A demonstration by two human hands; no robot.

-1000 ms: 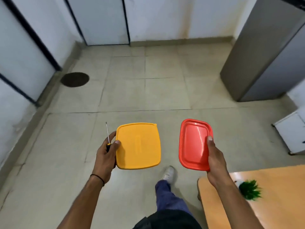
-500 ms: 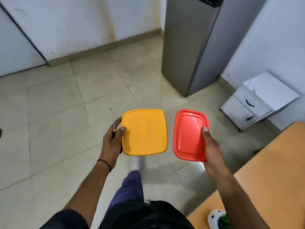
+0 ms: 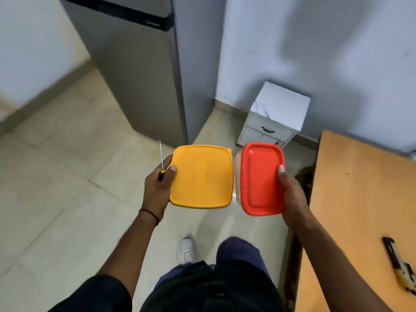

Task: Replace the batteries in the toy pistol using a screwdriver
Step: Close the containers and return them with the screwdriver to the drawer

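Note:
My left hand (image 3: 157, 188) grips a yellow-lidded container (image 3: 201, 176) by its left edge, thumb on the lid, and also holds a thin screwdriver (image 3: 161, 162) with a black and yellow handle, shaft pointing up. My right hand (image 3: 291, 194) holds a red-lidded container (image 3: 261, 179) by its right edge, thumb on the lid. Both containers are carried level at waist height, side by side. A black and yellow toy pistol (image 3: 399, 264) lies on the orange table (image 3: 351, 199) at the right edge, partly cut off. What the containers hold is hidden.
A grey refrigerator (image 3: 139, 70) stands ahead against the wall. A small white drawer cabinet (image 3: 274, 115) sits on the tiled floor right of it. The orange table's near corner is just right of my right arm. My legs and one white shoe (image 3: 185, 251) show below.
The view has swung to the right: the refrigerator and cabinet came to the centre and the table with the toy pistol came into view. Both hands kept their hold on the containers.

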